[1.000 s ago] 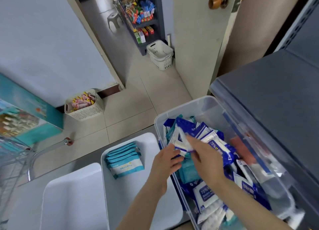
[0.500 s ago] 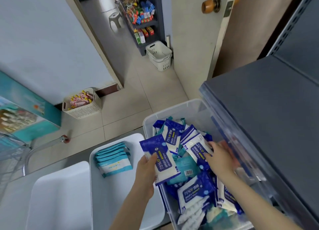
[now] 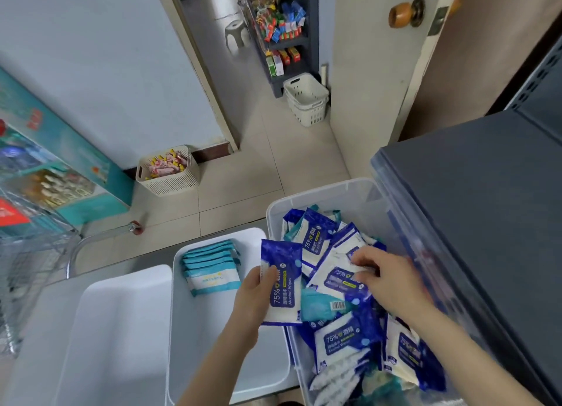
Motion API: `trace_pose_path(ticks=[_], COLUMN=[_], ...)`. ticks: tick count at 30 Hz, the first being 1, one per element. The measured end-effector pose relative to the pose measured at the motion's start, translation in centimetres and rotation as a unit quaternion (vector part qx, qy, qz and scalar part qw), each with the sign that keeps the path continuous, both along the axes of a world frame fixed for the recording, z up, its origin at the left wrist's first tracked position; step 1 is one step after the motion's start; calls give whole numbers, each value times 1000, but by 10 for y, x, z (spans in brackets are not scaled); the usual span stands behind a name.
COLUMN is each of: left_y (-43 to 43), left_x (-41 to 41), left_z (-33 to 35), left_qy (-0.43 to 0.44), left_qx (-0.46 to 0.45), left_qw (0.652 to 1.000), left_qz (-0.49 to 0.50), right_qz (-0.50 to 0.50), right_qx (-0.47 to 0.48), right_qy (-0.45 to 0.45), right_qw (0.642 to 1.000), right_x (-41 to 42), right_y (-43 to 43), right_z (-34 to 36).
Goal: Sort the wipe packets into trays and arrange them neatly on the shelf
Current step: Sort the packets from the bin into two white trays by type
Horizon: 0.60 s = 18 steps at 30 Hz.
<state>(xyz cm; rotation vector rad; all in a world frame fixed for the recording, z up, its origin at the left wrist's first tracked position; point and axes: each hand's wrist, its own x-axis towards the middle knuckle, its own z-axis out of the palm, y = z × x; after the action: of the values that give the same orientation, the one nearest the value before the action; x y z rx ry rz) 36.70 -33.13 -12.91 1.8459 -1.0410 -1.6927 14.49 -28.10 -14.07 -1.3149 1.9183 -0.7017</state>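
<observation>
Two hands work low in the view. The left hand [image 3: 255,296] grips a blue alcohol wipe packet [image 3: 282,287] by its left edge, thumb on the printed face, and holds it upright over the seam between the middle white tray [image 3: 194,360] and the clear plastic bin [image 3: 319,197]. The right hand [image 3: 392,281] reaches into that bin, its fingers [image 3: 362,258] curled round the edge of a white-and-blue packet [image 3: 337,276] lying on top of the heap [image 3: 349,341]. Sorting looks to be at an early stage. One overlapping row of teal packets [image 3: 211,264] lies at the far end of the middle tray, while the left white tray [image 3: 121,329] holds no packet that I can see. The bin is heaped with blue packets, with a few teal ones buried among them. No tray stands on the grey shelf [image 3: 486,223], so the arranging is all left to do. That shelf overhangs the bin's right side and probably crowds the right arm's reach. Left of the trays stands a wire shopping cart [image 3: 30,253]. On the tiled floor beyond, a cream basket of sweets [image 3: 167,174] sits against the wall beside a teal carton [image 3: 70,162]. Farther off, past the doorway, are stacked white baskets [image 3: 307,101], a grey rack of small goods [image 3: 279,31] and a grey stool [image 3: 237,35], all well clear of the work. A wooden door knob [image 3: 406,11] shows at upper right.
</observation>
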Motion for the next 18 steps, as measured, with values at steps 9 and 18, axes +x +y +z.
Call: trace_pose_path(ticks=[9,18], left_y=[14,34], left_x=[-12,-5], left_z=[11,2], left_qy=[-51,86], left_qx=[-27,16], left_qw=[966,994], left_qz=[-251,-70], right_qz=[224,-104], right_qx=[-49,9], right_qy=[63,-179], right_qw=[971,978], right_x=[43,40], right_y=[-24,6], right_z=[32,-4])
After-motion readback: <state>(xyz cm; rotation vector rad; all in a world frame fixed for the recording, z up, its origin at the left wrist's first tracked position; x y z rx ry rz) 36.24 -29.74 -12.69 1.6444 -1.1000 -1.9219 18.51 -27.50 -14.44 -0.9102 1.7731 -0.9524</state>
